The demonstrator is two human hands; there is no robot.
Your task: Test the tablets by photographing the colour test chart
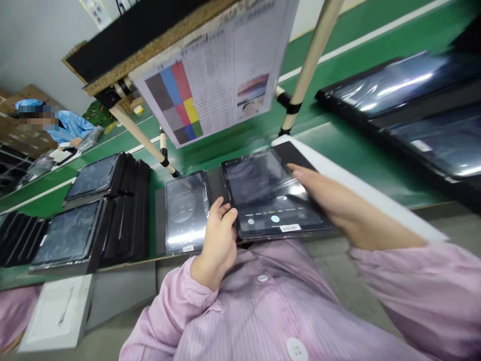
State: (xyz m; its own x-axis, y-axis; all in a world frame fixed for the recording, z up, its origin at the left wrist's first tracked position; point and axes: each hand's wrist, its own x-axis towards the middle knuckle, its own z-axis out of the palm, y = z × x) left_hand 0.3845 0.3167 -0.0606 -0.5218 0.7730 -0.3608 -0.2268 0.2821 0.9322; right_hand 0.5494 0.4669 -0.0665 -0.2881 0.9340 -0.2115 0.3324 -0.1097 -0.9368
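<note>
Left hand [218, 238]: raised before chest, thumb pressed on top of near left corner of tablet [270, 195], fingers [220, 206] curled at its edge. Right hand [330, 203]: laid flat along right edge, fingers stretched forward and together, pointing up-left; hold beneath not visible. Left forearm entering from below, right forearm from the right side, both in pink sleeves to the wrist.

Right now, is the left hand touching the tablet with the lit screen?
Touching. Head view: the left hand curls its fingers over the left edge of the tablet, with no gap between them.
</note>
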